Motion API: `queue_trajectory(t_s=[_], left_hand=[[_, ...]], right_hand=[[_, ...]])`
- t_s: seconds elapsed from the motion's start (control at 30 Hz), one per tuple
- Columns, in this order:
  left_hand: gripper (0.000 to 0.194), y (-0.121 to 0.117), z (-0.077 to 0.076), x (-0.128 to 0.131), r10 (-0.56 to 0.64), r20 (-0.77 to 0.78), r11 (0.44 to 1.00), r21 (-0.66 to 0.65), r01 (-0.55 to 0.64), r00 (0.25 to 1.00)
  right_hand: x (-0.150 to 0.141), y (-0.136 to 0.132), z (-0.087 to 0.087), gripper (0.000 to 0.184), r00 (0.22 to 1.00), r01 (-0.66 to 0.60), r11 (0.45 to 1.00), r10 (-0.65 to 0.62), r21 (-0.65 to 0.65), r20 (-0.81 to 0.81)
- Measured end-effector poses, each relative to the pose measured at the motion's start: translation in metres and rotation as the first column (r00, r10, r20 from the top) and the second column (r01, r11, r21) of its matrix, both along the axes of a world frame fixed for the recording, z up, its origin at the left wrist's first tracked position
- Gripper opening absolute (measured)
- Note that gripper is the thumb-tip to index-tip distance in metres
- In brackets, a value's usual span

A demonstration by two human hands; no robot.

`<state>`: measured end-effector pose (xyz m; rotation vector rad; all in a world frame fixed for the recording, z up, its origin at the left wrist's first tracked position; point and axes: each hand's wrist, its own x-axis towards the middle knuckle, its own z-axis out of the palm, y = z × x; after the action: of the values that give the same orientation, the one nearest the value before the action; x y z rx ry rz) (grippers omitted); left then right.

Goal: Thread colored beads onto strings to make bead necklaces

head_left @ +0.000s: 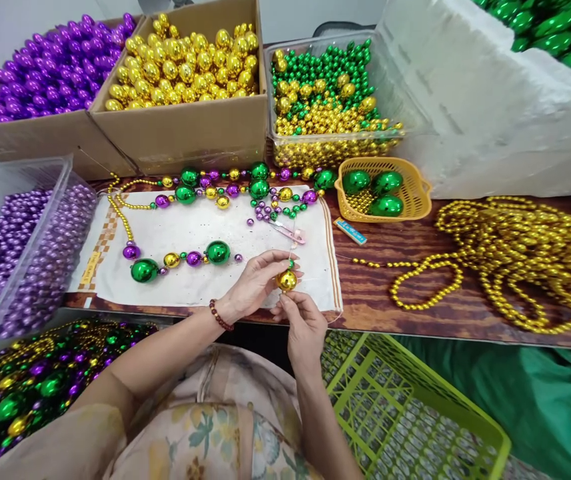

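Note:
A shiny gold bead (286, 281) sits between my two hands, with a small green bead (291, 264) just above it on a thin thread. The fingers of my left hand (260, 277) are closed around the gold bead from the upper left. Below it, my right hand (303, 320) pinches at the bead's lower side; whether it grips the thread or the bead is hidden by the fingers. Beyond the hands, a pink-ended needle or pin (295, 235) lies near loose purple beads (264, 212). A strung bead garland (210, 180) loops over the white cloth (190, 220).
Boxes of purple beads (60, 63) and gold beads (185, 63) stand behind, beside a clear bin (335, 100). A yellow basket (418, 190) holds large green beads. Gold bead strands (530, 253) pile on the right. A green crate (445, 387) is below the table edge.

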<state>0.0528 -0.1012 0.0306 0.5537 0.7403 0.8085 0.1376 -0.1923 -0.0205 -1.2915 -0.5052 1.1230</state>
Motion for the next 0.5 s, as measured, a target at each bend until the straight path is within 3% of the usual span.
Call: queue_trajectory(t_s=[0.17, 0.3, 0.5], left_hand=[[0.032, -0.001, -0.004, -0.002, -0.016, -0.01, 1.0, 0.016, 0.016, 1.0], [0.036, 0.0, -0.004, 0.008, 0.065, -0.041, 0.998, -0.004, -0.065, 0.997], [0.039, 0.001, -0.001, 0.022, 0.044, -0.022, 0.999, 0.001, -0.044, 0.999]], right_hand=[[-0.003, 0.005, -0.003, 0.033, 0.998, -0.041, 0.999, 0.041, -0.003, -0.045], [-0.002, 0.001, -0.004, 0.031, 0.994, -0.076, 0.997, 0.075, -0.009, -0.079], [0.005, 0.002, -0.009, 0.032, 0.999, -0.004, 1.0, 0.004, -0.018, -0.035]])
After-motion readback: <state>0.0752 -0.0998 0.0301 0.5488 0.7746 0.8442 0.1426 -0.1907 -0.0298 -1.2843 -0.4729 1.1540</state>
